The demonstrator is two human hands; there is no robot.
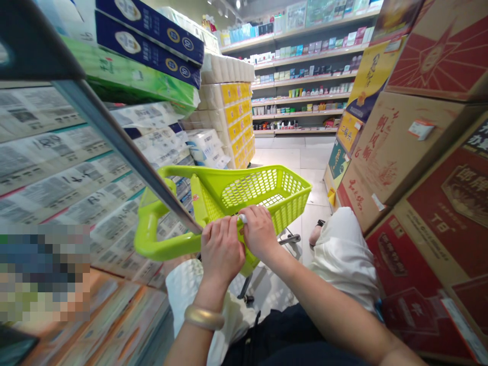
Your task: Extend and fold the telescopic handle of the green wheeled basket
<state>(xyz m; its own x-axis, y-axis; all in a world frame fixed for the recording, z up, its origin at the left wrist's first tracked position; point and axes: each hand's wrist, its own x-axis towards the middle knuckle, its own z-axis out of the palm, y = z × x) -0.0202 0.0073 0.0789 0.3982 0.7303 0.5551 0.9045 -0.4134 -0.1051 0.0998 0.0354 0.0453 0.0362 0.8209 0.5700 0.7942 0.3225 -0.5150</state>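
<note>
A lime-green plastic shopping cart basket (244, 195) with a mesh-patterned wall stands in front of me on a wheeled frame. My left hand (222, 249) curls around its near rim, and a pale bangle (204, 317) circles that wrist. My right hand (260, 231) grips the same rim just beside it. A small white item (242, 218) shows between the two hands, too little of it to name. The basket's long green handle (152, 239) runs off to the left, and the basket's inside is partly hidden from this angle.
Packs of toilet paper (224, 91) and shrink-wrapped paper goods (68, 162) are stacked along the left behind a metal shelf bar (125, 152). Printed red-and-brown cardboard cartons (419, 178) wall the right. A tiled aisle (293, 157) leads to stocked shelves (301, 76).
</note>
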